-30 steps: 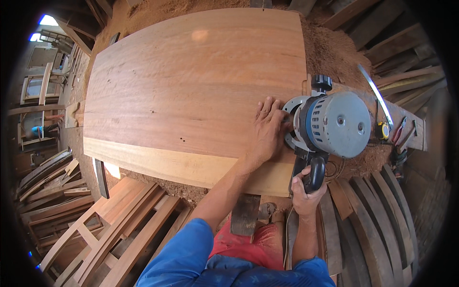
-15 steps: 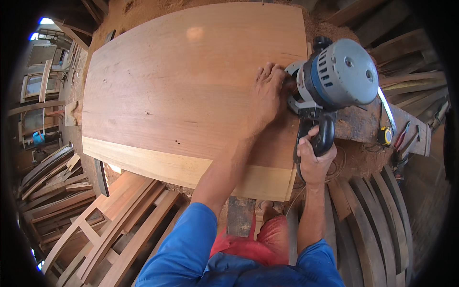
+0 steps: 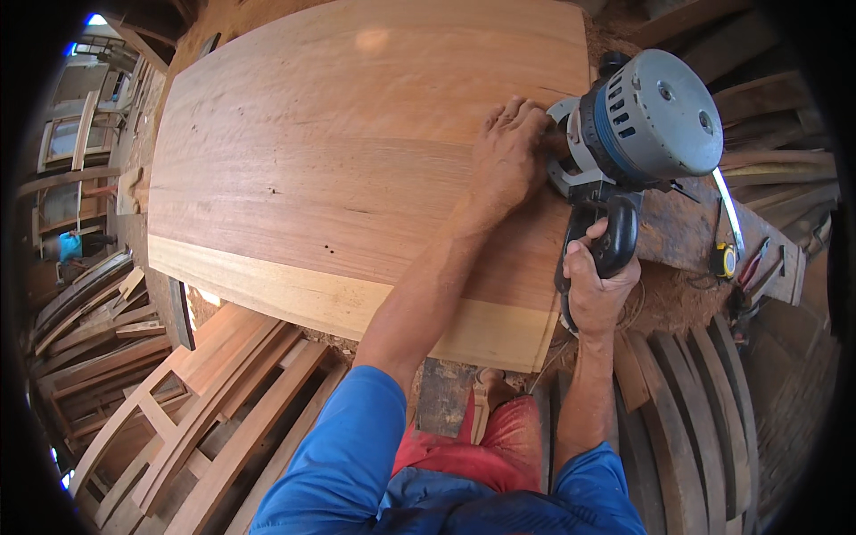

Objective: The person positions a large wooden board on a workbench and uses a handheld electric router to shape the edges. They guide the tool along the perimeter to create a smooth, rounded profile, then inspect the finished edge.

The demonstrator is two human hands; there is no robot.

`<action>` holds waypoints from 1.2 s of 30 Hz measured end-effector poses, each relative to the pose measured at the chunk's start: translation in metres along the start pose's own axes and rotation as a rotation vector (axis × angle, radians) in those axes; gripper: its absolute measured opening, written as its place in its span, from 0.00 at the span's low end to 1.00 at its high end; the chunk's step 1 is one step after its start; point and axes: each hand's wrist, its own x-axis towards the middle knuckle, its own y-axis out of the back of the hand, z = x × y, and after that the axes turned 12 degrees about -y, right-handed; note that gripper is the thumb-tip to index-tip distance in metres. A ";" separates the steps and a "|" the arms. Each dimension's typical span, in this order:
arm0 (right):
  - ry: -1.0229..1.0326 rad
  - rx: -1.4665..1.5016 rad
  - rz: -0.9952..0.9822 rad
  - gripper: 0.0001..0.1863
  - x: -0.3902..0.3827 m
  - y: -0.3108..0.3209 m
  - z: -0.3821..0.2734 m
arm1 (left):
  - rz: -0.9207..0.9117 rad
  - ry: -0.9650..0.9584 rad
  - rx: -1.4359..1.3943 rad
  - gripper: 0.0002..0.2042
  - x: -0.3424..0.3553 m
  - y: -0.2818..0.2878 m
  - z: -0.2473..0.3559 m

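Observation:
A wide reddish wood panel [image 3: 357,160], with a pale strip along its near edge, lies in front of me. A grey electric router [image 3: 660,116] sits at its right edge, black handle toward me. My left hand [image 3: 508,152] is closed at the left side of the router's base, its fingertips partly hidden there. Wrapped round the black handle is my right hand [image 3: 596,283]. Right of the panel are a yellow tape measure [image 3: 724,260], red-handled pliers [image 3: 751,260] and a long metal strip [image 3: 728,209].
Curved wooden pieces [image 3: 687,428] stand near me on the right, and frame parts [image 3: 205,401] on the left. More stacked timber [image 3: 767,134] lies beyond the bench. At the far left, a person in light blue [image 3: 71,246] is among wooden frames.
The router, with both my hands on it, has moved away from me along the panel's right edge, upward in the picture and slightly rightward.

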 end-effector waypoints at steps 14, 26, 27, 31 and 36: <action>0.008 0.019 -0.008 0.10 0.011 -0.002 -0.006 | -0.040 0.033 0.151 0.10 0.001 -0.009 -0.005; 0.032 -0.014 -0.028 0.11 0.022 0.003 -0.002 | -0.010 0.008 0.199 0.15 0.001 -0.010 -0.002; 0.021 -0.010 -0.029 0.11 0.022 0.001 -0.004 | -0.005 0.011 0.205 0.14 0.002 -0.011 -0.003; 0.022 -0.040 -0.008 0.11 0.022 0.001 -0.004 | -0.063 0.007 0.166 0.08 0.009 -0.006 -0.008; -0.019 -0.018 -0.015 0.11 0.011 -0.002 -0.010 | -0.058 0.015 0.186 0.07 0.001 -0.006 -0.007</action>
